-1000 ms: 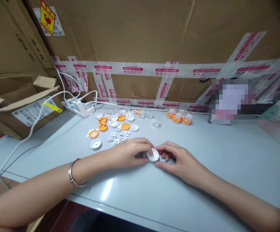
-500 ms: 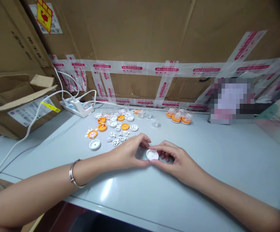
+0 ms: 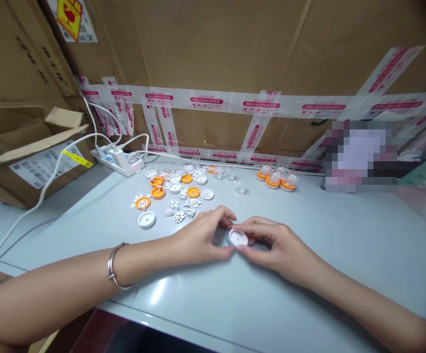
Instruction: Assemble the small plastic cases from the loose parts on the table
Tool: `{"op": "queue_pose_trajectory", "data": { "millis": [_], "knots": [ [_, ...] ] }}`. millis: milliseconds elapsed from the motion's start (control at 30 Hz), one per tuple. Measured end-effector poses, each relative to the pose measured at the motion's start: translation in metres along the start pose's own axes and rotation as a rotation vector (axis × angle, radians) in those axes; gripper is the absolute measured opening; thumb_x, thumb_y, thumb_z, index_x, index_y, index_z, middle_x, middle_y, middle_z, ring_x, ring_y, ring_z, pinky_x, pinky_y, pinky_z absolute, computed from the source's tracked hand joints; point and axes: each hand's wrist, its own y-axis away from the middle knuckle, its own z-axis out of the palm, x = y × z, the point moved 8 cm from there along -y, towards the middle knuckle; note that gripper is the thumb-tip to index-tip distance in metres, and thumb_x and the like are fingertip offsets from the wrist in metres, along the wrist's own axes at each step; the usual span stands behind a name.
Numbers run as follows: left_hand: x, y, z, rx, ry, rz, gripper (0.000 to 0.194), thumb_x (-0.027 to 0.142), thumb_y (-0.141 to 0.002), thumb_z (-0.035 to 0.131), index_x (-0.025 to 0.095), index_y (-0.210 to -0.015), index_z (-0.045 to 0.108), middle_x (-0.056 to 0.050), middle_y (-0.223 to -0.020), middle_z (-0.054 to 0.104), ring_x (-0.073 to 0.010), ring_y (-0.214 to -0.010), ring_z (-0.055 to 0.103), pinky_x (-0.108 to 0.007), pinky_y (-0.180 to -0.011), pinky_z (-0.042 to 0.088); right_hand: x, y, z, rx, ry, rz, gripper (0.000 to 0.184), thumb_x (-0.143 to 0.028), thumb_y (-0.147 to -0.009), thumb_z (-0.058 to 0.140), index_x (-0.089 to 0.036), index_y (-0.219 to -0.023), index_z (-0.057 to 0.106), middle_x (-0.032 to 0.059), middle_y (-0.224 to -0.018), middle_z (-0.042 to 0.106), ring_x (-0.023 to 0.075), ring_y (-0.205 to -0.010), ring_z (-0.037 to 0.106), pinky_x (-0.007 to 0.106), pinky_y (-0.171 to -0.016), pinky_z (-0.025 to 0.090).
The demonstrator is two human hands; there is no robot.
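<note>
Both hands meet over the pale grey table [image 3: 345, 255] at a small white round cap [image 3: 238, 239]. My right hand [image 3: 275, 247] pinches the cap between thumb and fingers. My left hand [image 3: 201, 235], with a silver bracelet [image 3: 112, 267] on its wrist, curls its fingertips against the cap's left edge. Whether something sits under the cap I cannot tell. Behind the hands lies a scatter of small white and orange round parts [image 3: 178, 191] and white lattice pieces [image 3: 183, 213].
Three orange-based clear assemblies [image 3: 277, 180] stand at the back. A white power strip [image 3: 119, 162] with cables lies back left, beside an open cardboard box [image 3: 25, 162]. Taped cardboard walls [image 3: 216, 73] close the back. The table's front edge [image 3: 142, 318] is near.
The cap has shifted slightly to the right between my fingers. My left fingers have closed in on its edge. The view has drifted a little.
</note>
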Motion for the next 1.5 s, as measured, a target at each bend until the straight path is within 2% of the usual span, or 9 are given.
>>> {"op": "queue_pose_trajectory", "data": {
  "millis": [167, 333, 533, 733, 833, 933, 1100, 1300, 1500],
  "knots": [
    [-0.006, 0.002, 0.0, 0.068, 0.132, -0.033, 0.044, 0.024, -0.073, 0.066, 0.02, -0.107, 0.039, -0.006, -0.098, 0.058, -0.0166, -0.092, 0.057, -0.032, -0.081, 0.046, 0.016, 0.001, -0.001, 0.036, -0.161, 0.15, 0.029, -0.023, -0.069, 0.065, -0.021, -0.098, 0.069, 0.0048, -0.09, 0.066, 0.0142, -0.066, 0.059, 0.026, -0.064, 0.05],
    [-0.013, 0.002, 0.001, 0.162, 0.418, -0.1, 0.036, 0.022, -0.074, 0.067, 0.018, -0.1, 0.042, -0.006, -0.101, 0.056, -0.0139, -0.086, 0.06, -0.032, -0.08, 0.051, 0.034, 0.002, 0.0, 0.095, -0.408, 0.314, 0.032, -0.031, -0.066, 0.072, -0.018, -0.094, 0.066, 0.0036, -0.079, 0.069, 0.0149, -0.065, 0.061, 0.028, -0.066, 0.051],
    [-0.018, 0.0, 0.003, 0.223, 0.691, -0.191, 0.032, 0.015, -0.069, 0.071, 0.014, -0.096, 0.054, -0.006, -0.097, 0.063, -0.0168, -0.093, 0.063, -0.036, -0.091, 0.049, 0.038, 0.002, -0.004, 0.172, -0.555, 0.317, 0.033, -0.033, -0.066, 0.074, -0.021, -0.095, 0.065, 0.0022, -0.073, 0.068, 0.0152, -0.068, 0.062, 0.025, -0.064, 0.051],
    [-0.025, -0.001, 0.006, 0.235, 0.827, -0.278, 0.03, 0.011, -0.061, 0.076, 0.012, -0.087, 0.061, -0.004, -0.087, 0.069, -0.0162, -0.083, 0.066, -0.031, -0.082, 0.052, 0.033, 0.004, -0.005, 0.203, -0.51, 0.278, 0.03, -0.034, -0.066, 0.074, -0.022, -0.093, 0.069, 0.0041, -0.083, 0.069, 0.0165, -0.074, 0.063, 0.026, -0.068, 0.054],
    [-0.027, 0.0, 0.005, 0.249, 0.787, -0.308, 0.023, 0.011, -0.061, 0.076, 0.012, -0.08, 0.063, -0.002, -0.081, 0.07, -0.014, -0.078, 0.065, -0.026, -0.077, 0.051, 0.028, 0.003, -0.006, 0.196, -0.449, 0.25, 0.028, -0.035, -0.067, 0.072, -0.022, -0.092, 0.072, 0.0056, -0.091, 0.068, 0.0173, -0.076, 0.063, 0.028, -0.069, 0.055],
    [-0.024, 0.002, 0.0, 0.256, 0.621, -0.293, 0.017, 0.015, -0.063, 0.076, 0.013, -0.077, 0.067, -0.002, -0.077, 0.07, -0.0142, -0.074, 0.065, -0.024, -0.071, 0.051, 0.027, 0.002, -0.003, 0.131, -0.43, 0.272, 0.029, -0.038, -0.069, 0.07, -0.022, -0.093, 0.073, 0.0054, -0.085, 0.069, 0.018, -0.075, 0.064, 0.03, -0.07, 0.055],
    [-0.004, 0.002, -0.011, 0.251, 0.323, -0.116, 0.025, 0.025, -0.073, 0.07, 0.017, -0.096, 0.07, -0.005, -0.088, 0.069, -0.0161, -0.081, 0.064, -0.027, -0.076, 0.051, 0.03, 0.002, -0.001, 0.089, -0.499, 0.315, 0.034, -0.039, -0.071, 0.069, -0.024, -0.101, 0.071, 0.0057, -0.087, 0.072, 0.02, -0.083, 0.065, 0.032, -0.078, 0.053],
    [0.002, 0.002, -0.008, 0.214, 0.331, -0.064, 0.029, 0.022, -0.077, 0.065, 0.019, -0.106, 0.067, -0.006, -0.097, 0.067, -0.0159, -0.088, 0.063, -0.028, -0.08, 0.051, 0.025, 0.002, -0.006, 0.101, -0.369, 0.199, 0.028, -0.033, -0.074, 0.066, -0.025, -0.101, 0.071, 0.0065, -0.093, 0.066, 0.0187, -0.085, 0.062, 0.03, -0.075, 0.052],
    [-0.008, -0.002, -0.001, 0.178, 0.477, -0.139, 0.029, 0.023, -0.077, 0.065, 0.018, -0.106, 0.067, -0.007, -0.098, 0.066, -0.0175, -0.092, 0.062, -0.03, -0.085, 0.05, 0.021, 0.002, -0.007, 0.142, -0.327, 0.15, 0.027, -0.029, -0.076, 0.064, -0.026, -0.102, 0.071, 0.0054, -0.089, 0.065, 0.0162, -0.083, 0.062, 0.027, -0.074, 0.052]
  ]
}}
